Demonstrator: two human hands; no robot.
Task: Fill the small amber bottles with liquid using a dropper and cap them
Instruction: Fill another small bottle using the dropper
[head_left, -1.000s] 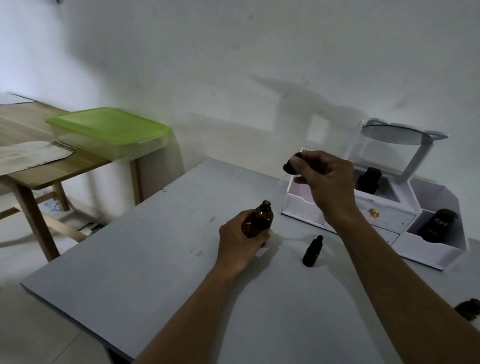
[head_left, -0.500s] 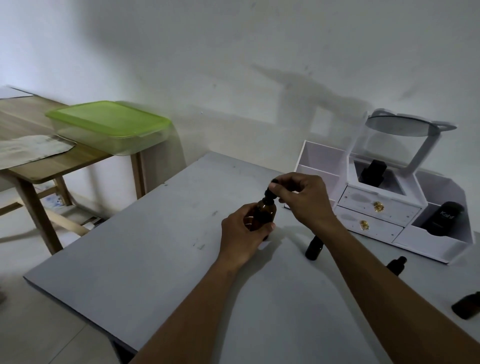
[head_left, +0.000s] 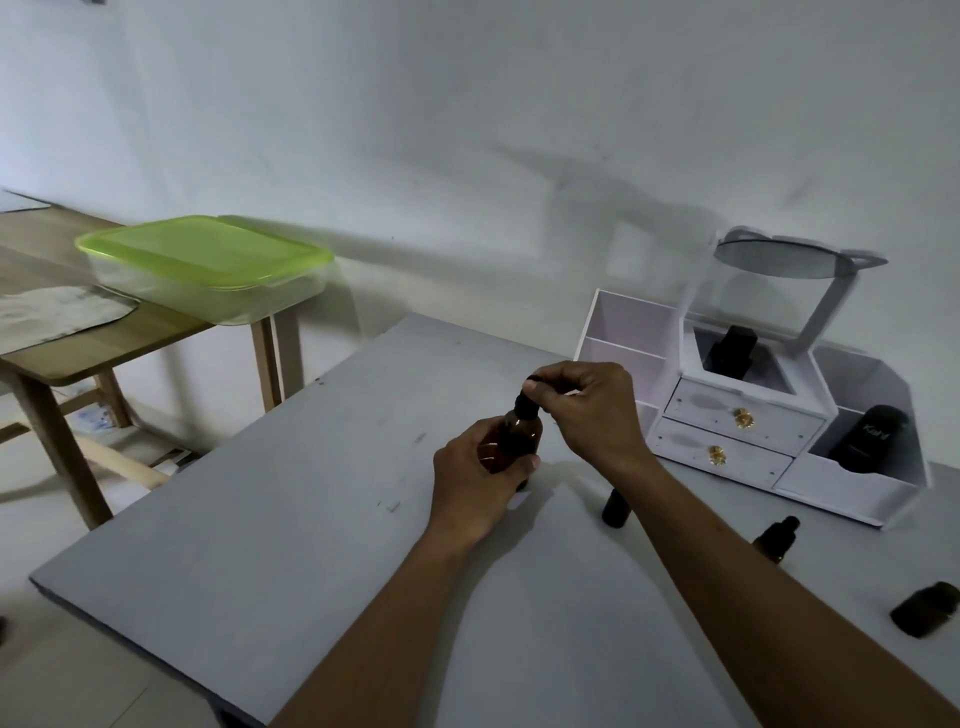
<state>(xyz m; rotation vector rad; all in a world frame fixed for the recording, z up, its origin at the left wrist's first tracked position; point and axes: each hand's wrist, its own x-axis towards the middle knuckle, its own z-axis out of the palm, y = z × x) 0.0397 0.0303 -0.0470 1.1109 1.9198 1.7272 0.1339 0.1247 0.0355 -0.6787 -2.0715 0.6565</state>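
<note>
My left hand (head_left: 475, 480) grips a larger amber bottle (head_left: 517, 439) standing upright on the grey table (head_left: 291, 519). My right hand (head_left: 589, 408) pinches the black dropper cap (head_left: 527, 397) that sits on this bottle's neck. A small amber bottle (head_left: 615, 506) stands just right of my right wrist, partly hidden by the forearm. Another small amber bottle with a dropper top (head_left: 776, 538) stands farther right. A dark bottle (head_left: 924, 608) lies on its side near the right edge.
A white organiser (head_left: 743, 421) with two drawers, a tilted mirror and dark bottles in its compartments stands at the back right. To the left, a wooden side table (head_left: 98, 343) carries a clear box with a green lid (head_left: 205, 260).
My right hand came down from above the organiser with the dropper and set its cap onto the bottle held by my left hand. The view shifted slightly, showing more bottles at right.
</note>
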